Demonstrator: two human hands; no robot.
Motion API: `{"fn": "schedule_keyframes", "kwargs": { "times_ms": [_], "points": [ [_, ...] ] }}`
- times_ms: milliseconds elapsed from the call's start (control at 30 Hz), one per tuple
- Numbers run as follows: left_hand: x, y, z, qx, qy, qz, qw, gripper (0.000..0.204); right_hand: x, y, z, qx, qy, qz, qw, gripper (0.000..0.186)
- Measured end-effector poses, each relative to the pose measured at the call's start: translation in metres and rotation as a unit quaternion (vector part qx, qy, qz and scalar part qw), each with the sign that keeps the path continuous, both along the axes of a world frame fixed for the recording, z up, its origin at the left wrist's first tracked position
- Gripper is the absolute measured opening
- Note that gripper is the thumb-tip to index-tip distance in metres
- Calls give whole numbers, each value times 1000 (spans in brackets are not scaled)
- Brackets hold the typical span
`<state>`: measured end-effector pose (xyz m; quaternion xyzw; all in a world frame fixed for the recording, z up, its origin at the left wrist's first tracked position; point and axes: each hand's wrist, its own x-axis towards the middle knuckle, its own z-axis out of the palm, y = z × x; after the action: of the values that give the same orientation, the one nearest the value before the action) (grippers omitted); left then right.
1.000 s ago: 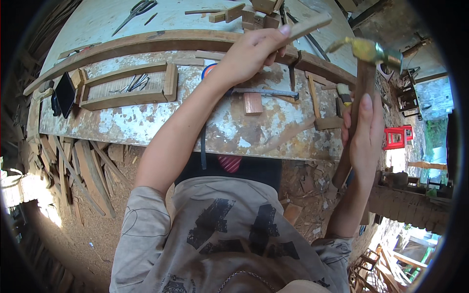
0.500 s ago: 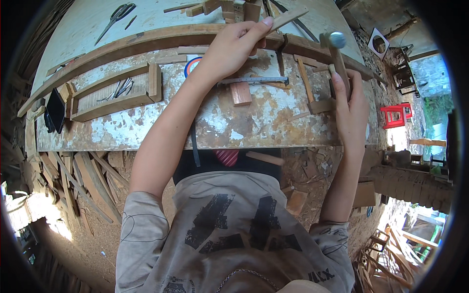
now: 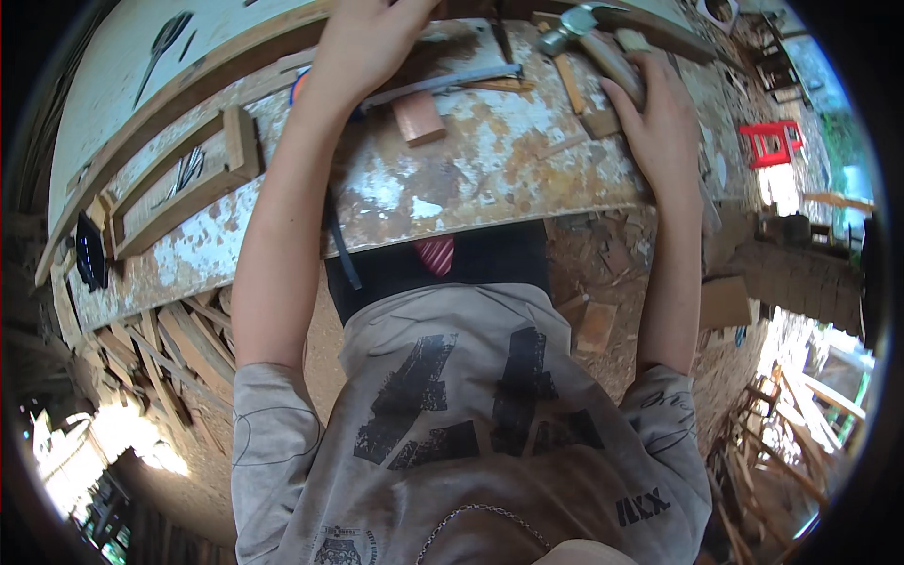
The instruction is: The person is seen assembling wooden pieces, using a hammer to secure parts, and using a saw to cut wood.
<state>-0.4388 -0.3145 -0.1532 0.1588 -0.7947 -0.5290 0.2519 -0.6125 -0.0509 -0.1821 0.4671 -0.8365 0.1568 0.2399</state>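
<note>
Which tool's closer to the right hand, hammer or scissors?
The hammer, with the metal head: its handle lies between thumb and fingers of the right hand. The scissors lie far away, upper left.

Claw hammer — shiny-headed, wooden-handled — slants in the right grip.

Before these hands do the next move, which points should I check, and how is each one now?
1. Hammer in right hand: ok, handle between thumb and fingers.
2. Left fingers visible: not ok, the picture's upper edge cuts off the left hand.
3. Anything held in left hand: cannot tell.
4. Wooden block apart from hammer: ok, it sits on the bench.
5. Nails inside wooden tray: ok.
</note>
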Motion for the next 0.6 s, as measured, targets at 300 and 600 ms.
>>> {"fn": "schedule_keyframes", "kwargs": {
  "times_ms": [300,600],
  "points": [
    [-7,4,-15,-292,-54,-18,955,46,51,77,28,-172,-62,2,983,31],
    [-14,63,5,-470,-62,-2,881,41,92,241,-93,-542,-154,-172,808,26]
  ]
}}
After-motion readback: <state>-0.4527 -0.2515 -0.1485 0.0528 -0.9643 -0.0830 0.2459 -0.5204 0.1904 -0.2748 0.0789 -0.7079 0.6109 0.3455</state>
